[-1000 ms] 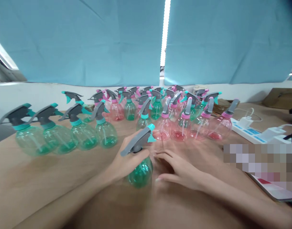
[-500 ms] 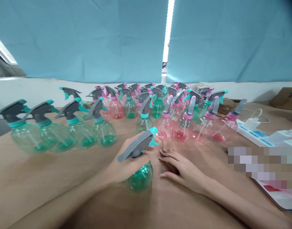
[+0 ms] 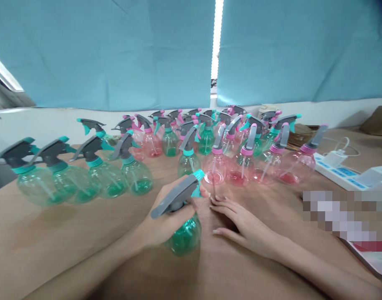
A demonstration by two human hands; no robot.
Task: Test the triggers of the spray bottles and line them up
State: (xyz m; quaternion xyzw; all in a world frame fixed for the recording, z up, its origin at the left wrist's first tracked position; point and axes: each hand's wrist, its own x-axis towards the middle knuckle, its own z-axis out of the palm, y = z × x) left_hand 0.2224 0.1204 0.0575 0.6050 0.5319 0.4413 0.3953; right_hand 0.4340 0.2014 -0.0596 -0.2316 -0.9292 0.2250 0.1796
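My left hand (image 3: 166,218) is wrapped round the neck of a green spray bottle (image 3: 185,237) with a grey and turquoise trigger head. The bottle is upright, close to the front middle of the table, its nozzle pointing away to the right. Some of my left fingers are hidden behind the bottle. To its right, my right hand (image 3: 239,221) lies low on the table, fingers stretched out and holding nothing. Just beyond it stand several pink spray bottles (image 3: 237,177), and another green spray bottle (image 3: 188,162) is behind the held one.
Several green spray bottles (image 3: 136,177) line up on the left. More green and pink bottles crowd the back near the blue curtain (image 3: 116,54). A white power strip (image 3: 337,173) with plugs lies at right, above a partly pixelated flat device (image 3: 375,262).
The view has shifted slightly. My left hand keeps its grip on the green spray bottle, and my right hand stays resting on the table in nearly the same place.
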